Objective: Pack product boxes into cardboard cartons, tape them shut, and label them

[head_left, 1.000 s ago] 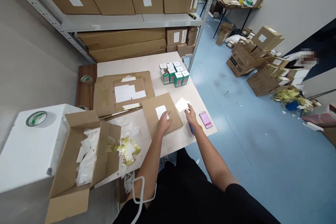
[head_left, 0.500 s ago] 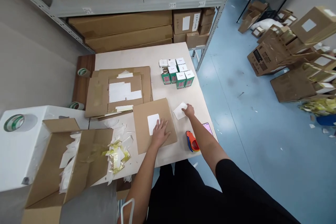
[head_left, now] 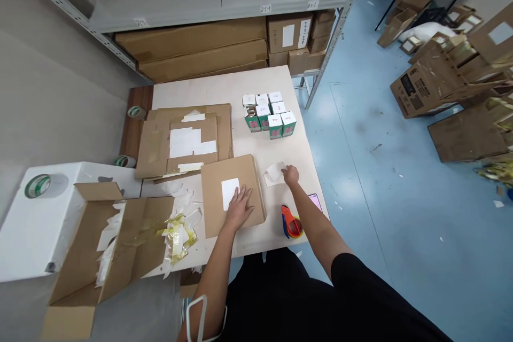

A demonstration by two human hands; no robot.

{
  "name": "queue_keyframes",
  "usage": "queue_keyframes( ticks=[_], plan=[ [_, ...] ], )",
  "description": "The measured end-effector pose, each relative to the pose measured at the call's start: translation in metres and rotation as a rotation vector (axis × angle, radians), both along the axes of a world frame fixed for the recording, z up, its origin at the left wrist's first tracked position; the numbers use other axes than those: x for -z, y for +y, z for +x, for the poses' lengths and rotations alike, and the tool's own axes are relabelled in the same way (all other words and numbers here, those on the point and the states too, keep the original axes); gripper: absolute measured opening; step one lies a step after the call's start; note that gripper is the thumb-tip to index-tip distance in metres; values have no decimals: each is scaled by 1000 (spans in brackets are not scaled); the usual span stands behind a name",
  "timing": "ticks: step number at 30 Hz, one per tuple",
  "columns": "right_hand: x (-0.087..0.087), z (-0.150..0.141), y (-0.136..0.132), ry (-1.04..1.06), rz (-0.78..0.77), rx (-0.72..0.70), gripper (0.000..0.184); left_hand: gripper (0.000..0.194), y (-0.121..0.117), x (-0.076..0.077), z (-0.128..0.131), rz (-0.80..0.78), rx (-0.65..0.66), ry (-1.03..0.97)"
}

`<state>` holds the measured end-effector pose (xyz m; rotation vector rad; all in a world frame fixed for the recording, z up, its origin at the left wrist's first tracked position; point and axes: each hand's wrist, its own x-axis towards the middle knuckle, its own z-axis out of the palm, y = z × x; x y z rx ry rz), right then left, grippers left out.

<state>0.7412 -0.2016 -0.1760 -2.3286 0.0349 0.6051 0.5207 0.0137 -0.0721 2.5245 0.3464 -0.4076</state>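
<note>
My left hand point(head_left: 239, 208) lies with spread fingers on a flat cardboard box point(head_left: 212, 208), its fingertips over the edge of a white label point(head_left: 230, 193). To the right, my right hand point(head_left: 290, 175) pinches the corner of a white paper sheet point(head_left: 274, 173), which looks folded or doubled over above the table. Close to my right forearm sit an orange and blue tape dispenser point(head_left: 289, 220) and a phone point(head_left: 315, 202), partly covered by the arm. Several small green-and-white boxes point(head_left: 276, 125) stand in a group farther back.
Flattened cardboard point(head_left: 156, 141) is stacked at the table's left. Crumpled yellow tape and paper scraps point(head_left: 178, 238) lie beside an open carton point(head_left: 132, 246). A metal shelf point(head_left: 240, 0) with cartons borders the back; more cartons point(head_left: 433, 85) stand on the blue floor at right.
The paper in my right hand has gone from lying as one flat piece to looking doubled over. My left hand stays on the cardboard box. The whole view has shifted slightly.
</note>
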Motion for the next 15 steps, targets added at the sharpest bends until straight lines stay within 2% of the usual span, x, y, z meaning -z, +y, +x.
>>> queue_keyframes(
  ticks=[4, 7, 12, 15],
  plan=[
    [-22, -14, -15, 1, 69, -27, 21, 57, -12, -2, 25, -44, -54, -66],
    [-39, -31, -23, -30, 87, -40, 35, 55, -28, -4, 54, -94, -4, -120],
    [-64, -55, -39, -60, 136, -30, 16, 65, -48, -4, 103, -128, 58, -121],
    [-78, -61, -54, -67, 243, 27, 16, 71, -50, -6, 127, -173, 106, -149]
  ],
)
